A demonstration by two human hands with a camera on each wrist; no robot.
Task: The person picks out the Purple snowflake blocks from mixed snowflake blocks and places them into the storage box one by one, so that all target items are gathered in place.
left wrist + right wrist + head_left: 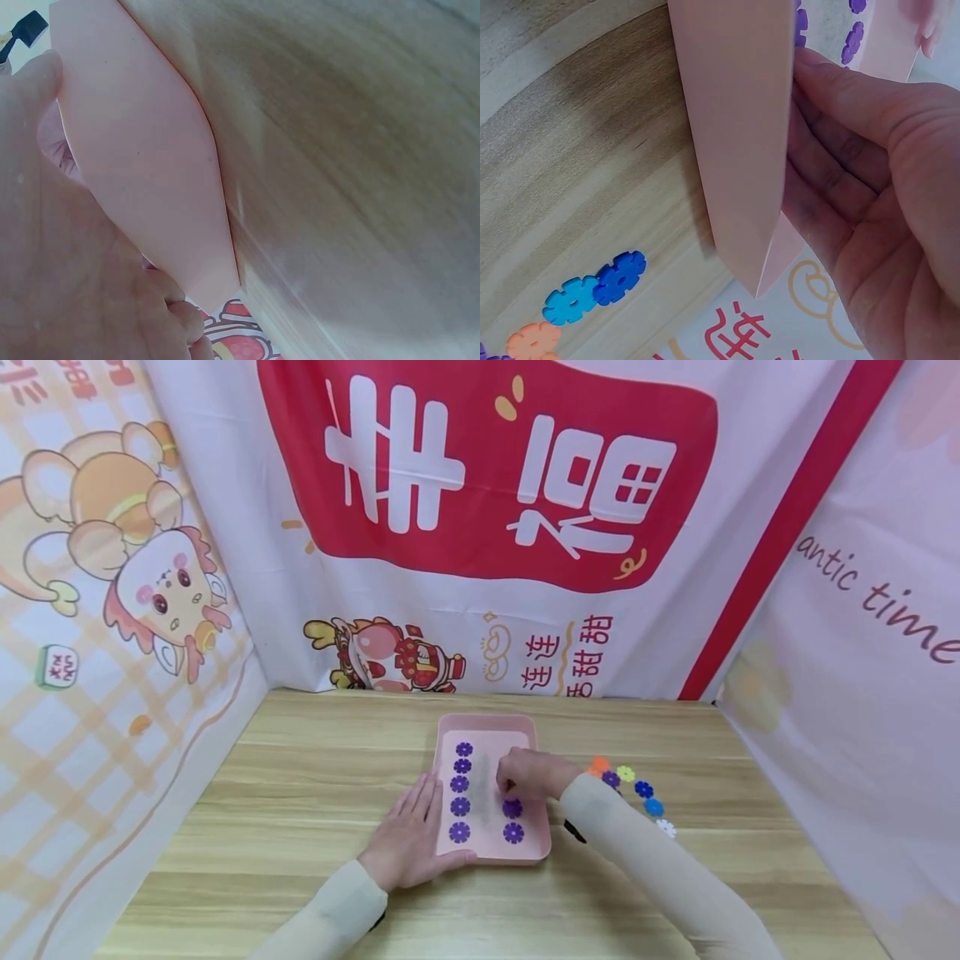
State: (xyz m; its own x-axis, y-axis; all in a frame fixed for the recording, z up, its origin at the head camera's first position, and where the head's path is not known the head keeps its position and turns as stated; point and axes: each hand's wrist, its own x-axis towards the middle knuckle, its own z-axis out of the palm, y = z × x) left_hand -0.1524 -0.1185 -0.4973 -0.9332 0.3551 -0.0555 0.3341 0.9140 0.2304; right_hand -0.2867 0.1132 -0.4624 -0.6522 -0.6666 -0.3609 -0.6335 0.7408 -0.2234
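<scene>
A shallow pink tray (493, 858) holds purple snowflake-shaped discs in two columns. Several line its left side, such as the nearest disc (460, 832); two show on the right, one a purple disc (513, 833). My left hand (408, 839) lies along the tray's left wall, fingers extended and thumb at the near corner. In the left wrist view this hand (82, 262) touches the wall. Over the right column, my right hand (525, 774) reaches inside with curled fingers. The thumb (840, 82) meets a purple disc (801, 22) in the right wrist view; the fingertips are hidden behind the wall.
Right of the tray, loose discs lie on the wooden table (330, 777): orange (598, 766), yellow-green (626, 773), dark blue (643, 789), light blue (654, 807) and white (666, 829). My right forearm passes close to them. Printed cloth (487, 568) stands behind and at both sides.
</scene>
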